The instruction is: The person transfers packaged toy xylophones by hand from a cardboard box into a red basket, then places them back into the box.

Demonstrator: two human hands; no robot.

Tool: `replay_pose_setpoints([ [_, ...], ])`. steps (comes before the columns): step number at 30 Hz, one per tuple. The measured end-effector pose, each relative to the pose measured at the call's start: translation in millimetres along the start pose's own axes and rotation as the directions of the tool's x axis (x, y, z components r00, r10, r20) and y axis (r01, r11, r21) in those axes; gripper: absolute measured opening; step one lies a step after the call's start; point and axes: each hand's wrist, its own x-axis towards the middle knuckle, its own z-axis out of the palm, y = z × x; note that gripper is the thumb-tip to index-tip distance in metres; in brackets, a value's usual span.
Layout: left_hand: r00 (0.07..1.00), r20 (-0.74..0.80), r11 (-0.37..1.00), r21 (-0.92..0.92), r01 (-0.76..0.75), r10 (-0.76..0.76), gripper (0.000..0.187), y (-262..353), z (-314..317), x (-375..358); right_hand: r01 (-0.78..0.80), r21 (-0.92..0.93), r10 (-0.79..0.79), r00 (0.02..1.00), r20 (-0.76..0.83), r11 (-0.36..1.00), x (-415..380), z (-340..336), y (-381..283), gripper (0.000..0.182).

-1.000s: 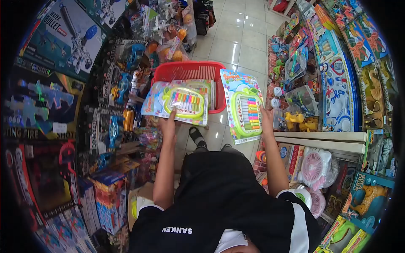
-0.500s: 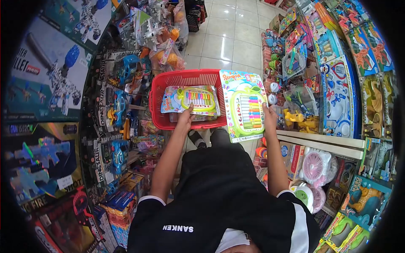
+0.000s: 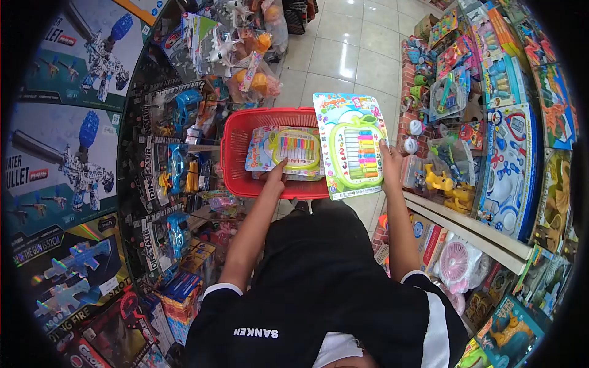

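Observation:
A red plastic basket (image 3: 236,153) stands on the tiled floor in front of me. Inside it lies a carded toy piano (image 3: 288,150), green and apple-shaped on a colourful backing. My left hand (image 3: 275,172) rests on that pack's near edge, fingers on it inside the basket. A second toy piano pack (image 3: 351,144) of the same kind is upright at the basket's right side, held by my right hand (image 3: 389,158) at its right edge.
Shelves of boxed toy guns (image 3: 67,153) and hanging dinosaur packs (image 3: 172,165) fill the left. Toy shelves (image 3: 491,153) with yellow figures, scissors sets and fans line the right. A narrow tiled aisle (image 3: 343,55) runs ahead between them.
My left hand lowered its toy piano pack from above the basket down into it. My right hand raised its pack slightly. The view tilted a little.

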Motion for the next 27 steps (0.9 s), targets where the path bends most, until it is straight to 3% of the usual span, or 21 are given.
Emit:
replay_pose_setpoints([
  [2, 0.985, -0.143, 0.995, 0.0, -0.101, 0.1, 0.041, 37.1, 43.4, -78.0, 0.01, -0.054, -0.01, 1.0, -0.008, 0.999, 5.4, 8.9, -8.3, 0.036],
  [5, 0.974, -0.2, 0.99, -0.078, -0.121, 0.103, 0.034, 46.0, 27.6, -71.5, 0.046, 0.001, -0.046, 0.999, 0.029, 0.999, 16.7, 19.7, -11.6, 0.036],
  [6, 0.986, -0.105, 0.95, -0.274, -0.152, 0.127, 0.031, 51.7, 32.0, -88.4, 0.045, 0.002, -0.045, 0.998, 0.035, 0.999, 18.9, 23.2, -13.6, 0.036],
  [7, 0.985, -0.109, 0.949, -0.275, -0.156, 0.131, 0.031, 58.0, 29.0, -97.9, 0.065, -0.018, -0.064, 0.997, 0.053, 0.998, 21.8, 26.8, -16.2, 0.036],
  [10, 0.966, -0.065, 0.966, -0.053, -0.252, 0.249, 0.04, 69.7, -1.5, -95.4, 0.096, -0.048, -0.09, 0.989, 0.114, 0.994, 31.5, 40.5, -13.8, 0.035],
  [13, 0.93, -0.026, 0.917, -0.16, -0.367, 0.367, 0.055, 106.8, 15.2, -153.7, 0.138, -0.035, -0.129, 0.973, 0.19, 0.99, 32.8, 61.9, -18.0, 0.035],
  [14, 0.93, -0.027, 0.916, -0.163, -0.366, 0.367, 0.055, 121.9, 18.9, -169.5, 0.187, -0.116, -0.15, 0.95, 0.274, 0.975, 34.6, 67.5, -19.1, 0.033],
  [16, 0.904, 0.212, 0.919, -0.223, -0.325, 0.371, 0.068, 157.5, 19.6, -189.6, 0.243, -0.193, -0.163, 0.92, 0.357, 0.951, 32.3, 83.1, -26.5, 0.033],
  [17, 0.841, 0.374, 0.914, -0.262, -0.309, 0.392, 0.071, 170.9, 15.6, -191.8, 0.305, -0.18, -0.195, 0.868, 0.457, 0.935, 24.5, 93.3, -39.2, 0.033],
  [18, 0.819, 0.426, 0.923, -0.17, -0.345, 0.384, 0.067, 181.8, 18.5, -202.7, 0.365, -0.16, -0.224, 0.804, 0.551, 0.917, 18.1, 101.8, -51.4, 0.035],
  [19, 0.796, 0.478, 0.92, -0.078, -0.383, 0.371, 0.063, 190.1, 22.1, -214.0, 0.366, -0.163, -0.224, 0.805, 0.55, 0.916, 14.6, 107.5, -62.8, 0.035],
  [20, 0.795, 0.481, 0.921, -0.079, -0.381, 0.37, 0.063, 189.9, 25.0, -219.1, 0.573, -0.256, -0.296, 0.694, 0.656, 0.778, 12.0, 112.4, -73.9, 0.036],
  [21, 0.787, 0.469, 0.87, 0.075, -0.488, 0.401, 0.055, 187.3, 29.0, -223.2, 0.75, -0.307, -0.324, 0.564, 0.76, 0.586, 10.5, 118.6, -79.2, 0.037],
  [22, 0.775, 0.463, 0.786, 0.229, -0.574, 0.431, 0.048, 185.4, 31.3, -224.5, 0.757, -0.26, -0.335, 0.533, 0.777, 0.6, 9.2, 126.8, -79.8, 0.043],
  [23, 0.773, 0.468, 0.786, 0.228, -0.574, 0.428, 0.048, 184.5, 30.9, -219.5, 0.756, -0.265, -0.336, 0.537, 0.774, 0.598, 6.2, 130.8, -83.4, 0.043],
  [25, 0.714, 0.473, 0.683, 0.275, -0.677, 0.517, 0.037, 181.3, 30.2, -206.7, 0.733, -0.476, -0.237, 0.635, 0.735, 0.486, 0.5, 135.6, -93.6, 0.042],
  [27, 0.712, 0.43, 0.699, 0.222, -0.68, 0.555, 0.034, 176.5, 28.1, -206.6, 0.68, -0.539, -0.154, 0.68, 0.717, 0.497, -1.1, 140.4, -83.8, 0.044],
])
